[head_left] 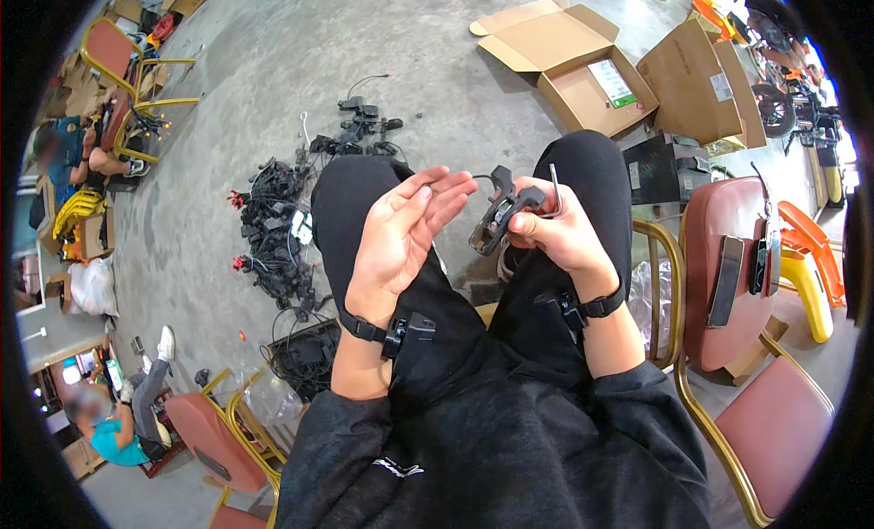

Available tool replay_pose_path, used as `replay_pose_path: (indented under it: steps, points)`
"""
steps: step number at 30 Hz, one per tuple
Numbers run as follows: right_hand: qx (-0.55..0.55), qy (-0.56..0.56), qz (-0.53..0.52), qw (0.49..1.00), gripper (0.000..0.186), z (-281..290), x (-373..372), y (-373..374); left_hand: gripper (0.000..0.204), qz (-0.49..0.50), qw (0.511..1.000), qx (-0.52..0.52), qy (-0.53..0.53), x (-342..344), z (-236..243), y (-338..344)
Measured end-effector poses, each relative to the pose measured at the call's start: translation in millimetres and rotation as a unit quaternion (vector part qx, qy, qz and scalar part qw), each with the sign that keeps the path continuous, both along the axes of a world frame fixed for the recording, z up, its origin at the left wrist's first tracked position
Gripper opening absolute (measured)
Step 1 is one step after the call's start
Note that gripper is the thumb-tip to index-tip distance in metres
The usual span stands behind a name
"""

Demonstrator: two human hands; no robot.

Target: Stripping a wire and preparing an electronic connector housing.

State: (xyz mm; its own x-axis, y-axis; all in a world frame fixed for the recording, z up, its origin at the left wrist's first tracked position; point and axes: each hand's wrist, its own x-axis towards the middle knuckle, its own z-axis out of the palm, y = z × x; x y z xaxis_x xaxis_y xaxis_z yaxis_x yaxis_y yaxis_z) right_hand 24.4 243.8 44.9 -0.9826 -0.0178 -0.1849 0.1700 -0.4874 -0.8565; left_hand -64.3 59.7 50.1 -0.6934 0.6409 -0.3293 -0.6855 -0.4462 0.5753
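Note:
My right hand (572, 236) grips a black forked part (494, 221), shaped like a small bracket or clamp, above the gap between my knees. A bent silver hex key (553, 185) stands up from the same hand, its short end by my fingers. To the left of the part is my left hand (396, 238), palm turned up and fingers stretched out, with the thumb lying across toward them. Nothing plainly shows in that palm. On the floor beyond my left knee lies a pile of black parts with cables (273, 224), some with red ends.
An open cardboard box (596, 96) stands ahead right, beside another carton (696, 83) and a black box (665, 169). A red padded chair (728, 292) on my right carries dark flat items. A black tray of cables (309, 356) is at left. Two people sit far left.

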Motion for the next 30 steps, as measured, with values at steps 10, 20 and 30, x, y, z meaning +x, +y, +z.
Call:
replay_pose_path:
  steps: [10, 20, 30]
  points:
    - [0.122, 0.03, 0.001, 0.992, 0.029, 3, 2, -8, 0.023, 0.023, 0.986, -0.094, 0.132, 5, -9, 5]
    - [0.147, 0.031, -0.008, 0.989, 0.032, -1, 2, -10, 0.019, 0.002, 0.982, -0.128, 0.137, 4, -17, -3]
    - [0.145, 0.033, -0.001, 0.989, 0.034, 2, 1, -11, 0.016, 0.048, 0.985, -0.075, 0.146, 9, -10, 5]
